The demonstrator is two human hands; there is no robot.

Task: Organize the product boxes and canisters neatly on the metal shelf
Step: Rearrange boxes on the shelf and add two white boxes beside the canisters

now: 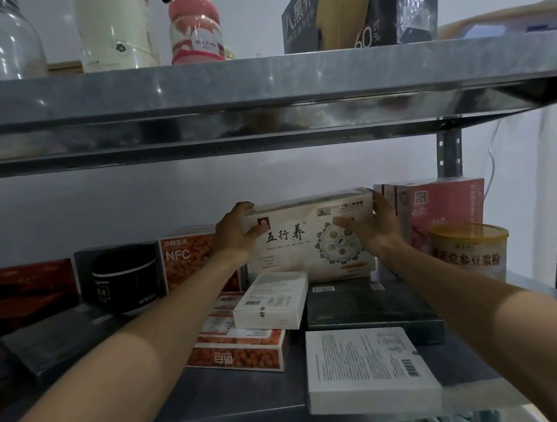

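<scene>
Shelf point(242, 392): left grip point(237, 232), right grip point(374, 228) clasp cream box point(304, 251) edges

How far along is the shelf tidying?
Partly done. The red box, black box and NFC box stand upright along the back, with pink boxes and a canister at right. The left hand and right hand grip the cream box. Left lying flat in front: a small white box on an orange box, a dark box, a large white box.
</scene>
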